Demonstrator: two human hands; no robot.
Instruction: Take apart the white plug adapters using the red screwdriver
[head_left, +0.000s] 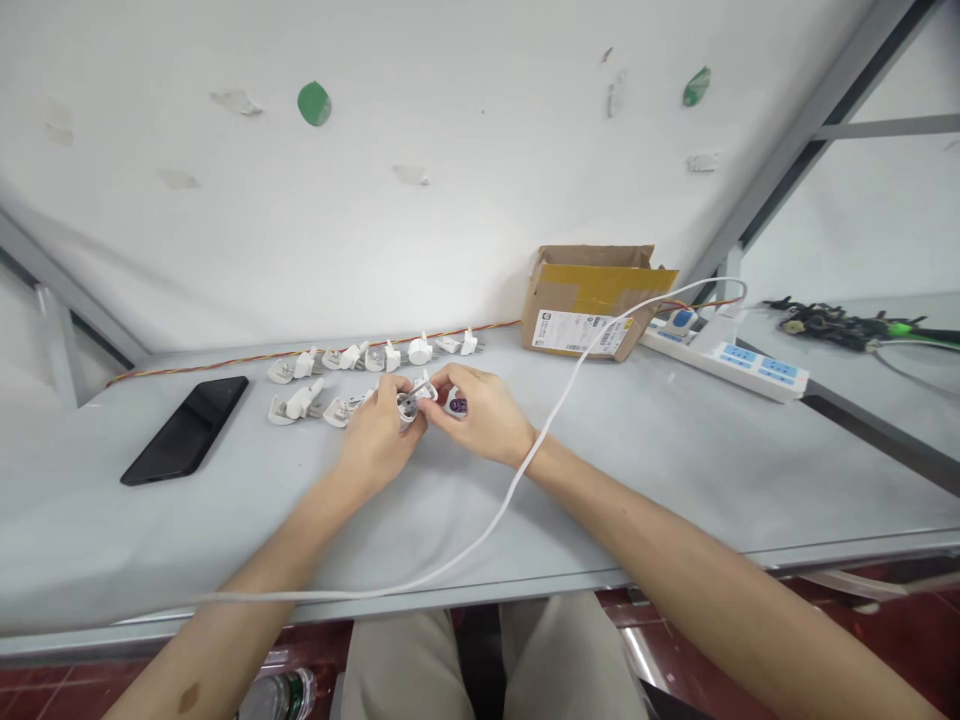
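We see a black phone (185, 429) lying on the grey table (675, 450), a torn cardboard box (592, 300) by the wall, a white power strip (731, 362) beside it, and tangled cables (840, 325) farther right.

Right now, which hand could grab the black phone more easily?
Probably the left hand. The phone lies on the table's left side, nearer that hand. The right hand is farther away, and a white cable crosses its wrist.
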